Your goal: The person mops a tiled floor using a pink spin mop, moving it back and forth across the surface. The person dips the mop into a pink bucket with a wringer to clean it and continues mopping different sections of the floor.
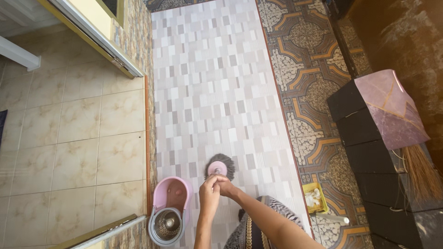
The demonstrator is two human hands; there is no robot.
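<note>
1. A person's left hand (209,192) and right hand (224,184) close together, one just above the other, around the top of a mop handle seen end-on from above at the lower centre of the frame; both sets of fingers are curled tight on the handle, which keeps the pole near upright.
2. The spin mop (220,166), its pink hub ringed by grey strands, rests flat on the grey-and-white patterned floor (212,83) directly beyond the hands, placed so the strands fan out against the floor.
3. A pink mop bucket (169,208) with a steel spinner basket stands just left of the hands, near the raised orange threshold, within easy reach of the mop.
4. At lower right, a small yellow tray (315,197) holding pale objects sits on the ornamental tile border (304,69).
5. Farther right, a dark stepped ledge (369,157) carries a pink marbled box (392,108) and a straw broom (422,170), hemming in that side.
6. At upper left, cream tiles (74,133) lie past a door frame.
</note>
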